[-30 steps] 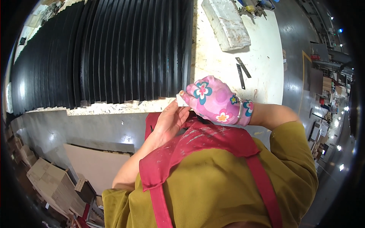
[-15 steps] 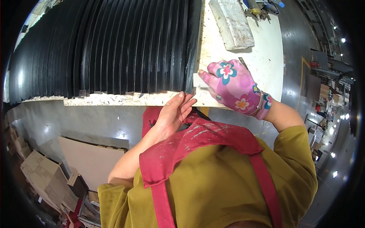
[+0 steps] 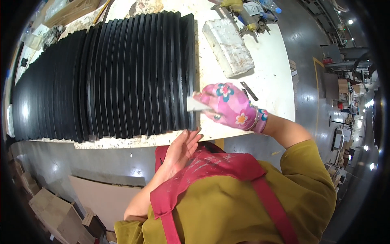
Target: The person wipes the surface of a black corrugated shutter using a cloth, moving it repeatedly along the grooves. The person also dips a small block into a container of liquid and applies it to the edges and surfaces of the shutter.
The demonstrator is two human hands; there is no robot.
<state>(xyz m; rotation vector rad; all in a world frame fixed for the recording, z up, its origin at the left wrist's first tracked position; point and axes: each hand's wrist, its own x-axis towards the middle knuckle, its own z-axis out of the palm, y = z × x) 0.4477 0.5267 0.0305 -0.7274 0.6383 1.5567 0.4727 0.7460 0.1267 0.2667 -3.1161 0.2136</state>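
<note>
A tight row of black strips [image 3: 130, 77] stands side by side on a pale worktable [image 3: 268, 93]. My right hand [image 3: 231, 105], in a pink glove with printed flowers, grips a flat white piece [image 3: 197, 105]. That piece's left end overlaps the rightmost black strip [image 3: 189, 69]; whether it is a scraper or a sanding pad I cannot tell. My bare left hand [image 3: 183, 146] is at the table's near edge, fingers stretched out, its fingertips at the near end of the same strip.
Beyond my right hand lie a dark snapped-blade strip [image 3: 249, 91] and a whitish smeared block [image 3: 229, 49]. Air tools [image 3: 245, 20] and a clear bottle [image 3: 271, 6] sit at the far right. Cardboard boxes [image 3: 61, 215] and a brown panel [image 3: 107, 199] stand on the floor at left.
The view has shifted, so the strips' far ends now show. My right hand has brought the white piece leftward over the rightmost strip. My left hand stays at that strip's near end.
</note>
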